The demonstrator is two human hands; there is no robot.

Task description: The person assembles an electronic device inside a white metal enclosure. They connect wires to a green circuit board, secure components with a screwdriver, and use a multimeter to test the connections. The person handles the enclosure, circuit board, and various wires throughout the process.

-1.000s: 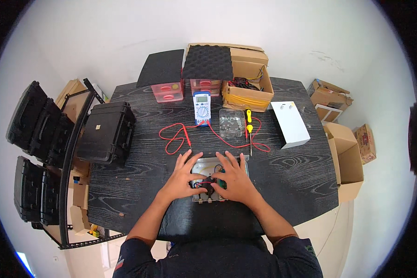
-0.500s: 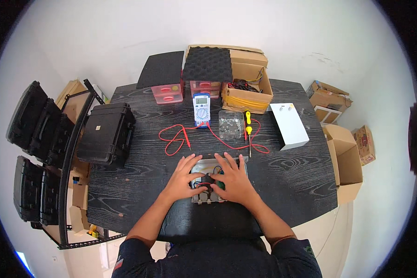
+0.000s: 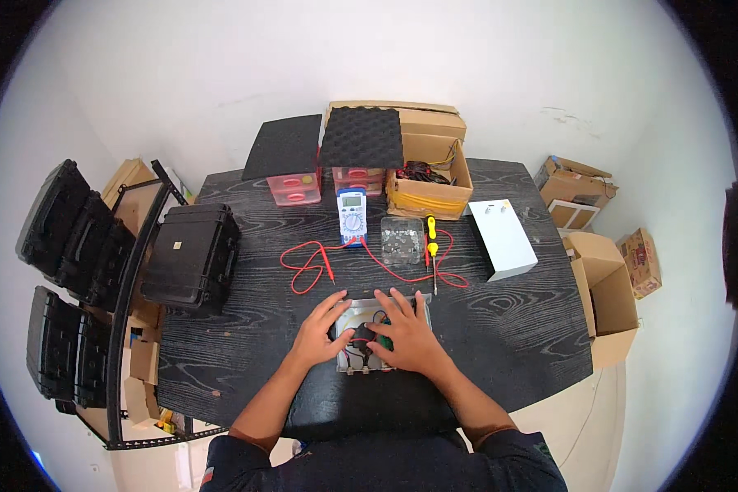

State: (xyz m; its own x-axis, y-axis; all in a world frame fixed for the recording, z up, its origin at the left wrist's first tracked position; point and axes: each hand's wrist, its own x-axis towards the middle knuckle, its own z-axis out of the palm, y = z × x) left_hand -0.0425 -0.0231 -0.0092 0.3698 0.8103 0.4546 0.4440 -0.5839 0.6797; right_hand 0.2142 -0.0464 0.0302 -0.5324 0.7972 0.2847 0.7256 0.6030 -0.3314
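1. Just changed: hands and bench items alike lower in view than half a second ago. Probably a head tilt, not a bench shift.
2. Left hand [image 3: 320, 334]: apparently slightly back from centre now; fingers along left side of open metal enclosure [image 3: 357, 316], thumb near black part [image 3: 362, 336]. Can't tell grip from light touch.
3. Right hand [image 3: 410, 338]: still over right half; forefinger and thumb at same black part, other fingers reaching toward far rim. Can't tell pinch from resting contact.
4. Meaning, as a judgement: same work spot, both hands still busy inside, no tool in use.
5. Location: enclosure at near side of dark table [image 3: 517, 320], right in front of torso, open side up. Inside: one black part, at least one red wire [image 3: 357, 339], one green board [image 3: 385, 338] partly under right hand. Full wire count hidden.
6. Mid-table: one multimeter [image 3: 353, 217], two red probes [image 3: 328, 264], one yellow screwdriver [image 3: 431, 230], one clear tray [image 3: 401, 259] with bits too small to count, one white box [image 3: 503, 242] with two metal fittings.
7. Back row: two drawer units [image 3: 295, 190], two foam sheets [image 3: 287, 146] on top, one cable carton [image 3: 426, 201].
8. Far left of table: one black hard case [image 3: 184, 254].
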